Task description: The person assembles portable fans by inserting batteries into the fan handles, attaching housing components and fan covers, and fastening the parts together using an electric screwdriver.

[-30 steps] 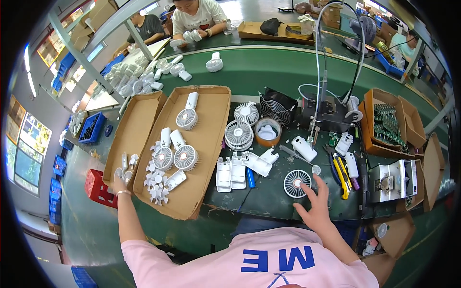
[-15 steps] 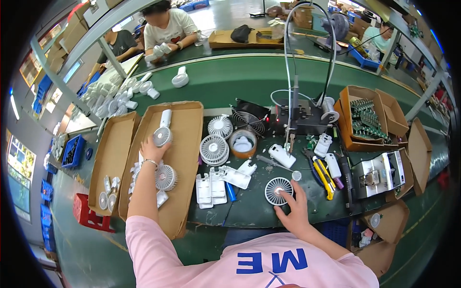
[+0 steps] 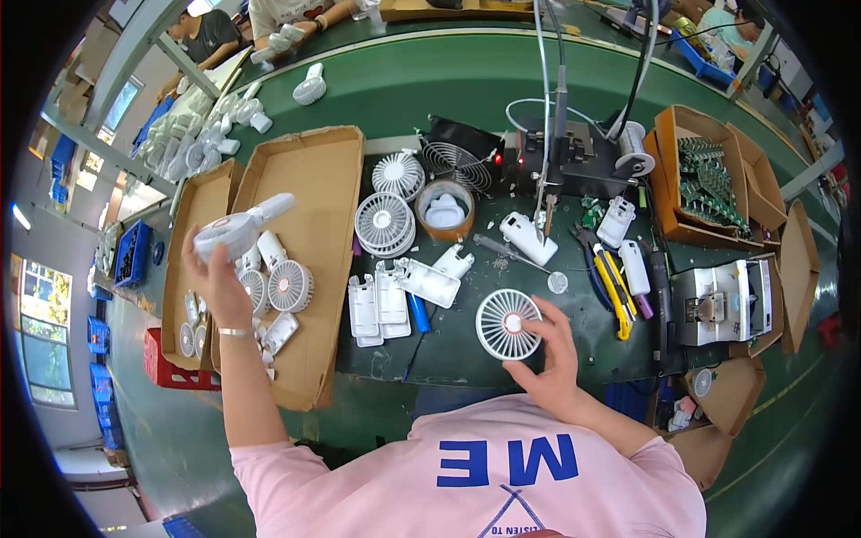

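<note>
My left hand point(image 3: 220, 287) is closed around the head of a white handheld fan point(image 3: 235, 231), raised above the cardboard trays with its handle pointing right. Below it, in the nearer tray, lie more white handheld fans point(image 3: 290, 287) and small white parts. My right hand point(image 3: 552, 363) grips a round white fan grille point(image 3: 508, 325) by its right and lower edge, thumb below and fingers over the rim. Stacked fan grilles point(image 3: 386, 222) and white handle shells point(image 3: 392, 300) lie on the green bench between my hands. One white handle housing point(image 3: 527, 238) sits under the soldering machine's tip.
The soldering machine point(image 3: 574, 157) stands at the back, a solder spool on its right. Pliers, a yellow cutter point(image 3: 612, 291) and a box of circuit boards point(image 3: 713, 179) are at right. A roll of tape point(image 3: 444, 211) and a black fan stand behind the grilles. People sit across the bench.
My left hand has lifted the handheld fan out of the tray, moving left and tilting it. My right hand stays at the grille, which has shifted slightly left and up in view.
</note>
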Available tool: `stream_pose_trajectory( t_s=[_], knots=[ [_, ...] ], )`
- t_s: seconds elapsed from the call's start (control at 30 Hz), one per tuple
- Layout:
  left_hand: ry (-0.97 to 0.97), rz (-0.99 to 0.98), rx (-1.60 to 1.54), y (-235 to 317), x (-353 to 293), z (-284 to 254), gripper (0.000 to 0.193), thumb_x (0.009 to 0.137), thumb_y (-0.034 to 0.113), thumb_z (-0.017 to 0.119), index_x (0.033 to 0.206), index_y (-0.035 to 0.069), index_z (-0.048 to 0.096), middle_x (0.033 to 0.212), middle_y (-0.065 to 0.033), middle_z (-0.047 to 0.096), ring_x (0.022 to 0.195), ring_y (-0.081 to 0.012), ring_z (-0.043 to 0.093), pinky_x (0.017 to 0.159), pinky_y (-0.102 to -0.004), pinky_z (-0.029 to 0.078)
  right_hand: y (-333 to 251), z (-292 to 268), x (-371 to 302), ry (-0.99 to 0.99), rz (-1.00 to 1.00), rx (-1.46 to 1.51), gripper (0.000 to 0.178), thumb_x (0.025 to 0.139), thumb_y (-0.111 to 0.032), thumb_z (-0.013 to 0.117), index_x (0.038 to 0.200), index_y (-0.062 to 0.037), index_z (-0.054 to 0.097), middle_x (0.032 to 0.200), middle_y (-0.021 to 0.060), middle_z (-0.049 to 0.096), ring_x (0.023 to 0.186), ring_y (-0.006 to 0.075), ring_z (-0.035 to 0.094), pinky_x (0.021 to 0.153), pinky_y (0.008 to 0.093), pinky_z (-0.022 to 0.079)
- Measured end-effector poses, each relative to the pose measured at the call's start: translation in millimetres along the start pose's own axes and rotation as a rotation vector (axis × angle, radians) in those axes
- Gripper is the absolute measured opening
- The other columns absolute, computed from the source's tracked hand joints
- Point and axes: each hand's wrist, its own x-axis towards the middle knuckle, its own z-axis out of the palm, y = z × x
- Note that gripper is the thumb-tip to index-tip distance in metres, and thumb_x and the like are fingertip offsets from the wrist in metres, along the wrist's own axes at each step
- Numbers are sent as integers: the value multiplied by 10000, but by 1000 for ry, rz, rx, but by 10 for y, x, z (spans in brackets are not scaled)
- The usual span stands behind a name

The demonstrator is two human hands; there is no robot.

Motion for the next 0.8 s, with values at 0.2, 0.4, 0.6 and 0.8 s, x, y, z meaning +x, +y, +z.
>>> stream_pose_trajectory(
  t_s=[0.2, 0.4, 0.6, 0.8],
  knots=[
    [260, -234, -550, 660, -846, 85, 518, 871, 358, 451, 1294, 60, 434, 1244, -115, 520, 1139, -287, 504, 965, -438, 412, -198, 484, 492, -105, -6, 98, 477, 708, -110, 777, 1124, -37, 555, 1214, 155, 498, 1078, 280, 552, 866, 346, 459],
    [43, -1299, -957, 332, -2072, 385, 734, 845, 677, 334, 1181, 55, 530, 1029, -170, 604, 856, -304, 601, 678, -445, 513, -319, 1071, 1253, -281, 616, 756, 265, 935, -265, 543, 908, -1, 561, 768, 70, 609, 597, 114, 585, 508, 232, 465],
    [-850, -999, -333, 636, -2432, 342, 561, 907, 273, 554, 1356, 19, 333, 1325, -242, 448, 1084, -280, 585, 930, -424, 474, -37, 1378, 1736, -104, 405, 240, 286, 893, -244, 592, 901, 36, 533, 638, 68, 588, 469, 113, 553, 398, 251, 421],
    [-789, -892, -479, 440, -2388, 401, 587, 903, 13, 474, 1390, 92, 155, 1278, -238, 474, 1037, -253, 595, 851, -383, 522, 195, 1359, 1715, -52, 262, -63, 487, 829, -248, 638, 1139, 105, 509, 700, 144, 635, 654, 223, 644, 609, 333, 488]
  ],
)
